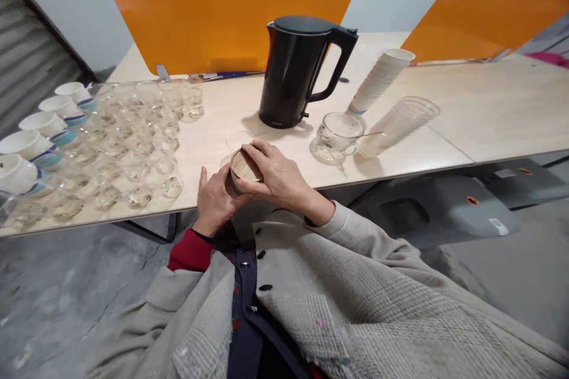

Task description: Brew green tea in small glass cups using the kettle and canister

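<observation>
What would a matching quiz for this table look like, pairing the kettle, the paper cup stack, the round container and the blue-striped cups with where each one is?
Things
1. kettle
2. paper cup stack
3. round container
4. blue-striped cups

Places
A. gripped between left hand and right hand at the near edge of the table
B. lying on its side, right of the kettle
C. upright, mid-table, before the orange screen
D. in a row along the table's left side

Pairs: 1-C, 2-B, 3-A, 4-D
</observation>
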Demonstrator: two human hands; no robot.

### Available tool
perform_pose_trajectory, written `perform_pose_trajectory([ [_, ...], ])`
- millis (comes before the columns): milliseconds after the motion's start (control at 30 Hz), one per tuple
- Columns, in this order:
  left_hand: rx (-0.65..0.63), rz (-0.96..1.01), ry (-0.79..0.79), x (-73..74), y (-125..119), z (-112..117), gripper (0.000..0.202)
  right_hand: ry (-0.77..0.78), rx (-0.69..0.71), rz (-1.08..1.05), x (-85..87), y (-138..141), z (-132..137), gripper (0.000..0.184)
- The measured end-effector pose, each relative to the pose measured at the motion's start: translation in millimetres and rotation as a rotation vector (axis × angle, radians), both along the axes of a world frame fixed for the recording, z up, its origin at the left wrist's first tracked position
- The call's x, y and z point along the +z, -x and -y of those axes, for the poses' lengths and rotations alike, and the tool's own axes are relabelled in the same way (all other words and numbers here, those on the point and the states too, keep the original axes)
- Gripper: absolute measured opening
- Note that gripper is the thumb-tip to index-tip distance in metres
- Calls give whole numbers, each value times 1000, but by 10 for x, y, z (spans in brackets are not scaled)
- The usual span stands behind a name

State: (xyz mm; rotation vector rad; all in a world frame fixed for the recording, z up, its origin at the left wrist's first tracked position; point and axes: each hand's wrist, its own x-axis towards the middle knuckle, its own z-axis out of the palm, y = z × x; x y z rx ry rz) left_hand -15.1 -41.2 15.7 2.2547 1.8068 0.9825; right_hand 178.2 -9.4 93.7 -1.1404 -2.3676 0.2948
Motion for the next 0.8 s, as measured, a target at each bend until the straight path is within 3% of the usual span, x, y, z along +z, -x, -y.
perform_pose_trajectory([
  [133,-3,-12,11,-4,1,-1,80,-72,-67,77,57,95,44,79],
  [467,-18,-52,36,42,-51,-31,86,-150,-130,-28,-88,244,36,56],
  [700,42,-37,82,126,-89,-40,94,-29,-98,-241,-18,168,-40,54],
  [800,40,-36,51,122,-73,-45,95,-88,-111,-374,-10,1,-136,58],
])
